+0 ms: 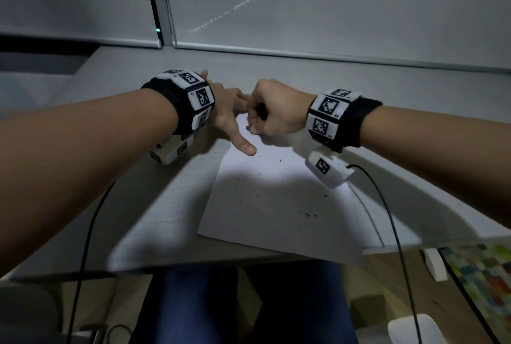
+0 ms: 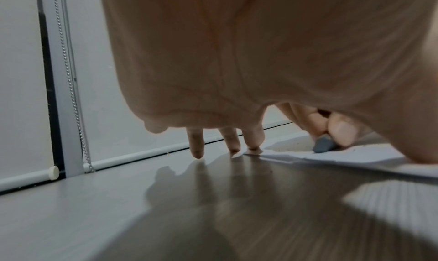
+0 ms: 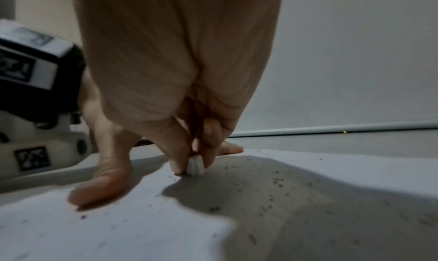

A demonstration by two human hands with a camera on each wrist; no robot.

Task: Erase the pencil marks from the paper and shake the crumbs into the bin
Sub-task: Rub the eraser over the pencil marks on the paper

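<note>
right hand (image 3: 180, 89), perhaps eraser (image 3: 195, 165) on paper (image 1: 265, 205)

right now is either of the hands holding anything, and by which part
The right hand pinches a small pale rubber eraser by its upper sides, its tip on the white paper sheet. The left hand holds nothing; its straight fingers press the paper.

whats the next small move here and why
Probably keep rubbing the eraser near the paper's far left corner: the right hand pinches it against the sheet, the left hand pins that corner, and crumbs lie scattered, so shaking seems premature.
</note>
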